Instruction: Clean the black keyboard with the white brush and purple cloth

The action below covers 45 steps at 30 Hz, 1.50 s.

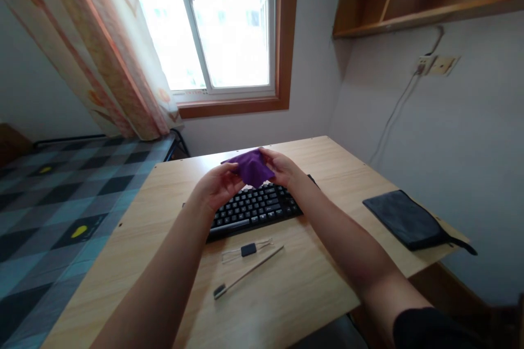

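Observation:
A small purple cloth is held up between both hands, above the far edge of a black keyboard. My left hand pinches its left side, fingers closed on the fabric. My right hand grips its right side. The keyboard lies on a light wooden desk. In front of the keyboard lie a wire keycap puller with a black handle and a thin brush.
A folded dark grey cloth lies at the desk's right edge by the wall. A bed with a checkered blue cover stands to the left. Window and curtain are behind the desk, a wooden shelf upper right.

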Motion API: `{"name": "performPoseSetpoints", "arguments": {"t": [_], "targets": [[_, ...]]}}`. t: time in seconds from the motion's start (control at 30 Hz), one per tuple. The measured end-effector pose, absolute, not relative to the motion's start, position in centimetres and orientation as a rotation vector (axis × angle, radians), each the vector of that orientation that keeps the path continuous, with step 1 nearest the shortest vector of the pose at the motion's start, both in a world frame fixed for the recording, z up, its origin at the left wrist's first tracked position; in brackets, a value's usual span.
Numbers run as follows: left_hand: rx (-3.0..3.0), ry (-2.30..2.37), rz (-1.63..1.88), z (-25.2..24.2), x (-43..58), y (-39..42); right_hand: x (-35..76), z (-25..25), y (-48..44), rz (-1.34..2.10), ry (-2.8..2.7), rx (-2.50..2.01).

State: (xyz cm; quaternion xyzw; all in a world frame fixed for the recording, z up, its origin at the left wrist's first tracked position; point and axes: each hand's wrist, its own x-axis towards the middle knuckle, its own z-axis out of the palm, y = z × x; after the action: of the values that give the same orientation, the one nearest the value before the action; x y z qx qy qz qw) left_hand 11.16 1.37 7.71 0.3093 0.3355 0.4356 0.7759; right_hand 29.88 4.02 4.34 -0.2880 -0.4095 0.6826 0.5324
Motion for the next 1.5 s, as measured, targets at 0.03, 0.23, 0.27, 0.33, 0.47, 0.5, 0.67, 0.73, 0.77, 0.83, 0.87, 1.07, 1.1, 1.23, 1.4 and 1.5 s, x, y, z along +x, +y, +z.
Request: {"name": "performPoseSetpoints", "arguments": {"t": [0.03, 0.23, 0.27, 0.33, 0.47, 0.5, 0.67, 0.73, 0.77, 0.83, 0.87, 1.07, 1.1, 1.23, 1.4, 1.5], "targets": [[0.718, 0.731, 0.926, 7.7, 11.0, 1.3, 30.1, 4.6, 3.8, 1.644, -0.927, -0.68], [0.928, 0.672, 1.06, 8.3, 10.2, 1.3, 31.0, 6.4, 2.4, 1.739, -0.814, -0.612], [0.941, 0.66, 1.105, 8.4, 10.1, 1.3, 31.0, 6.5, 2.2, 1.736, -0.814, -0.602], [0.977, 0.644, 1.167, 8.7, 10.0, 1.2, 30.9, 6.5, 2.0, 1.722, -0.829, -0.6], [1.055, 0.696, 1.241, 9.1, 10.0, 0.9, 30.4, 6.2, 1.7, 1.716, -0.915, -0.597], [1.074, 0.729, 1.256, 9.1, 10.0, 0.8, 30.2, 6.1, 1.6, 1.72, -0.929, -0.589], [1.188, 0.85, 1.251, 9.1, 10.0, 0.6, 29.6, 6.2, 1.3, 1.696, -0.955, -0.599], [1.233, 0.871, 1.244, 9.1, 9.8, 0.7, 29.4, 6.2, 1.4, 1.621, -0.974, -0.595], [1.253, 0.872, 1.247, 9.2, 9.7, 0.7, 29.3, 6.3, 1.4, 1.573, -0.982, -0.585], [1.295, 0.851, 1.272, 9.3, 9.5, 0.7, 29.2, 6.3, 1.4, 1.477, -1.0, -0.566], [1.321, 0.832, 1.288, 9.4, 9.3, 0.7, 29.2, 6.4, 1.3, 1.434, -1.013, -0.562], [1.489, 0.759, 1.37, 10.2, 9.0, 0.0, 29.7, 7.3, 0.1, 1.22, -1.204, -0.518], [1.503, 0.758, 1.376, 10.3, 9.1, -0.1, 29.8, 7.5, 0.0, 1.19, -1.242, -0.51], [1.538, 0.752, 1.383, 10.2, 9.2, -0.1, 30.1, 7.8, -0.1, 1.116, -1.326, -0.513], [1.597, 0.74, 1.416, 9.8, 9.3, 0.4, 30.0, 7.4, 0.5, 1.109, -1.309, -0.502], [1.601, 0.732, 1.449, 10.1, 9.2, 0.4, 30.1, 7.4, 0.6, 1.101, -1.332, -0.514]]}}
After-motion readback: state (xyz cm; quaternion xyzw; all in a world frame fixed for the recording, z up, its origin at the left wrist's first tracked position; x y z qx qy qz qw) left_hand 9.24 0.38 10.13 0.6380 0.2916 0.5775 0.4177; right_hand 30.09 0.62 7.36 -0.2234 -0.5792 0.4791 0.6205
